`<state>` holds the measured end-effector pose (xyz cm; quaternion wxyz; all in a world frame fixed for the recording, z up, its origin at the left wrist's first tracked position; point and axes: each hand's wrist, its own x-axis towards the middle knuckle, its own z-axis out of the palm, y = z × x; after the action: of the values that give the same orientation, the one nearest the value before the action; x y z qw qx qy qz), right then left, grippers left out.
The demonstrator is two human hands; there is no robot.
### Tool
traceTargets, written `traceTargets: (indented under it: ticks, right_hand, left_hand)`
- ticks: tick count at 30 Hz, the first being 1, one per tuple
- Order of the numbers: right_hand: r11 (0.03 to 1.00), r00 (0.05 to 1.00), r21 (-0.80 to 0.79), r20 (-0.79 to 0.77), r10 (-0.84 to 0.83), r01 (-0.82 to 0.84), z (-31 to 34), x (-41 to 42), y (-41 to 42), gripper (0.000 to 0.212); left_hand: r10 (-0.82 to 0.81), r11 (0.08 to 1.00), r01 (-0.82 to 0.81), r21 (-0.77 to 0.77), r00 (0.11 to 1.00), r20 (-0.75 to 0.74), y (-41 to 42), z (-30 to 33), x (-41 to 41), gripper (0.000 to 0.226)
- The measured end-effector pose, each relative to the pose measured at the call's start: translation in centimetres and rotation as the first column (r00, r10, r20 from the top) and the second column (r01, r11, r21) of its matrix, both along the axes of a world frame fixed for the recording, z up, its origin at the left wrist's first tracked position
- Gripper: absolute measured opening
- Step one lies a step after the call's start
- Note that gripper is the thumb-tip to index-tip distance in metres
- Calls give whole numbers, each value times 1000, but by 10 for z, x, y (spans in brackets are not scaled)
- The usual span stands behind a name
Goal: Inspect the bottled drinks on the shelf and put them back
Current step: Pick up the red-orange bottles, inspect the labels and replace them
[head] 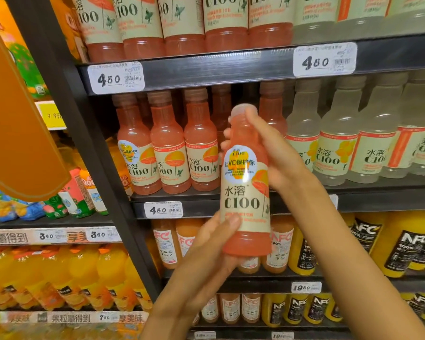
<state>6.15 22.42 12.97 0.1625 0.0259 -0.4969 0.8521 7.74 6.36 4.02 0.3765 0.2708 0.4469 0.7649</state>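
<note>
We hold one pink C100 bottle [245,192] upright in front of the shelving, off the shelf, with its label facing us and its cap at the height of the middle shelf's bottle necks. Our right hand [277,155] is wrapped around the neck and shoulder of the bottle, fingers curled closed on it from the right side. Our left hand [206,251] is closed on the lower part, thumb lying across the bottom of the label and palm under the base. The middle shelf [378,192] sits just behind the held bottle; toward its left end stands a row of pink C100 bottles [168,153], and toward its right end a row of pale C100 bottles [339,143]. A price tag reading 4.60 [163,209] is fixed to the front edge of this shelf, left of the held bottle. The shelf above carries more pink C100 bottles [182,23], with two price tags on its front edge. Below the middle shelf we note orange NFC juice bottles [402,244] toward the right. On the neighbouring rack to the left stand yellow-orange drink bottles [84,273].
</note>
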Motion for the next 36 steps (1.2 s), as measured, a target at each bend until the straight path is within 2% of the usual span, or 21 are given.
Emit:
traceTargets:
  ticks: [1,3,5,9,12,15,17,19,23,27,30,34,36]
  right_hand:
    - [998,998,62,-63,-26,30,1,-1,2,28]
    - [983,991,175,-125,-41,62,5,-1,2,29]
    - [954,986,275,-149,-77,116,4,-5,3,26]
    - [850,959,443,-146,-244,284,11,-11,2,22]
    - [712,886,545,-144,-442,443,18,-16,1,38]
    - [613,804,544,-228,-549,573,20,-22,1,29]
    - [579,765,516,-289,-576,631,18,-25,0,32]
    - [571,739,478,-331,-587,668,12,-27,1,34]
    - [559,694,414,-367,-619,718,7,-30,3,32]
    - [530,709,475,-396,-584,702,3,-37,5,30]
    - [422,673,541,-443,-593,727,1,-40,6,30]
    - [384,653,553,-453,-607,740,-2,-40,11,34]
    - [298,623,582,-502,-600,757,-6,-38,13,30]
  left_hand:
    - [58,996,-66,-66,990,-127,0,-2,-5,56]
    - [137,965,-209,-157,916,-376,6,0,-14,50]
    - [170,945,-283,-164,854,-491,13,2,-22,48]
    - [254,955,-296,-28,860,-443,28,2,-36,53]
    - [322,931,-365,-7,829,-457,38,5,-48,61]
    - [375,895,-446,-5,759,-532,52,5,-56,66]
    - [401,871,-491,6,706,-584,60,3,-56,68]
    - [431,825,-566,7,619,-657,67,-4,-53,71]
    - [520,633,-755,169,253,-816,76,-12,-46,65]
    - [534,500,-847,181,138,-834,89,-13,-49,67]
    - [586,455,-866,207,116,-802,94,-16,-50,71]
    - [662,457,-856,244,144,-736,100,-19,-51,69]
    - [669,432,-865,256,116,-734,104,-19,-54,68]
